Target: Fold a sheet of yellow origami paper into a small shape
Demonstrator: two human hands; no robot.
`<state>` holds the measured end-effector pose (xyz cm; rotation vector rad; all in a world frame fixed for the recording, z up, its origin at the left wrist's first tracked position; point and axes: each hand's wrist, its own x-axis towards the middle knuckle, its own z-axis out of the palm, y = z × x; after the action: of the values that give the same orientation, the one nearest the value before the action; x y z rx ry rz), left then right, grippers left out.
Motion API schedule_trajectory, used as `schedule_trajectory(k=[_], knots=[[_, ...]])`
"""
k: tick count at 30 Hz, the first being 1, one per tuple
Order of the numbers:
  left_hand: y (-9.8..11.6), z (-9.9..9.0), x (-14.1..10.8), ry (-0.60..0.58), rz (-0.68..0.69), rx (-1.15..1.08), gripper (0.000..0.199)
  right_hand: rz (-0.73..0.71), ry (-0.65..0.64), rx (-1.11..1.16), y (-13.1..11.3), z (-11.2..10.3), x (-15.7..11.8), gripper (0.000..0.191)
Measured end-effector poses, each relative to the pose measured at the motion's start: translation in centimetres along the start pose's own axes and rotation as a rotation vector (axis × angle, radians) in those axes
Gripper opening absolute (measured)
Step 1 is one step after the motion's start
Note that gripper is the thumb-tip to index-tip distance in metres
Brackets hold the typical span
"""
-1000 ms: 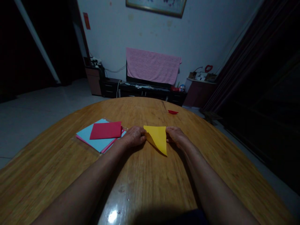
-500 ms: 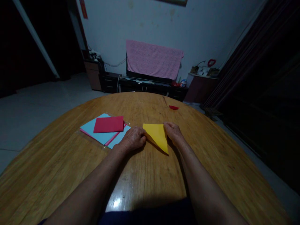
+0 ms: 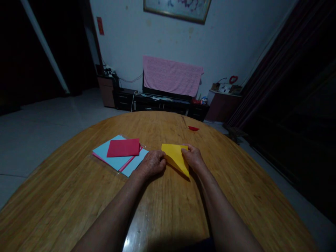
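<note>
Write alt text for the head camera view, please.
A person's left hand and right hand flank a folded yellow paper triangle on a rounded wooden table. To the left, a red sheet lies on light blue paper; a small red scrap lies farther away.

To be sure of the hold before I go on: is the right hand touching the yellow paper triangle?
Touching. The head view shows the right hand with its fingers lying over the edge of the yellow paper triangle.

The right hand [image 3: 193, 158] covers one corner of the yellow paper [image 3: 174, 157]
</note>
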<state>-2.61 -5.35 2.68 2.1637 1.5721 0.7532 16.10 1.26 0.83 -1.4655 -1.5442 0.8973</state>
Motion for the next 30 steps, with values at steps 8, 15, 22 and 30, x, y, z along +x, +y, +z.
schedule_trajectory(k=[8, 15, 22, 30], knots=[[-1.6, 1.4, 1.5, 0.050, 0.133, 0.034, 0.029, 0.008, 0.037, 0.047, 0.9, 0.2, 1.6, 0.040], [-4.3, 2.7, 0.4, 0.337, 0.184, 0.056, 0.040, -0.017, 0.043, 0.083, 1.5, 0.7, 1.9, 0.040], [-5.4, 2.3, 0.4, 0.331, 0.096, 0.170, 0.041, -0.015, 0.048, 0.028, 1.5, 0.7, 2.1, 0.037], [-7.1, 1.5, 0.2, 0.373, 0.022, 0.254, 0.038, -0.021, 0.009, 0.020, 0.3, 1.3, 1.3, 0.036]])
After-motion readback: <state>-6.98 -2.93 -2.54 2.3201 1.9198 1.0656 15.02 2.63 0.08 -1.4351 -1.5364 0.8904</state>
